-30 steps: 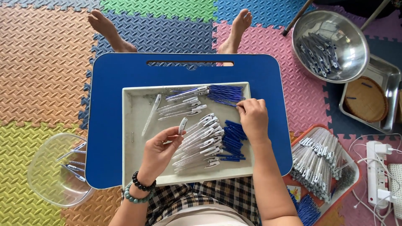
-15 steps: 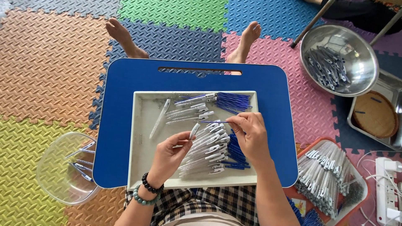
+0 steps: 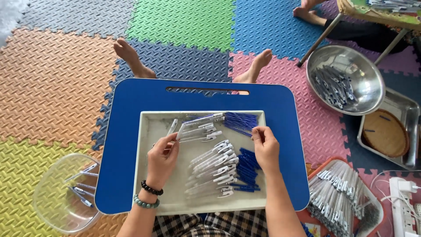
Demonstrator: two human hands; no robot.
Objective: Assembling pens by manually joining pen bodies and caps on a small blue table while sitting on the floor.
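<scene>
A white tray [image 3: 147, 175] rests on a blue lap table [image 3: 123, 145] and holds several white pen barrels [image 3: 212, 169] and thin blue refills [image 3: 239, 120]. My left hand [image 3: 162, 160], with two bead bracelets on the wrist, pinches one white pen barrel [image 3: 180, 130] over the tray's left half. My right hand [image 3: 264, 147] is over the tray's right side, its fingertips closed on a thin blue refill [image 3: 245, 133] near the refill bundle at the tray's far edge.
A clear plastic bowl [image 3: 48, 202] with a few pens sits at the left. At the right are a steel bowl [image 3: 346, 79] of pens, a steel tray [image 3: 405, 127] with a wooden disc, an orange tray [image 3: 342, 197] of pens and a power strip [image 3: 403, 206]. Another person's feet [image 3: 307, 11] are at top right.
The camera view has shifted. My left hand has lifted a white pen barrel toward the tray's upper left. My right hand has moved down from the refill bundle, pinching a refill.
</scene>
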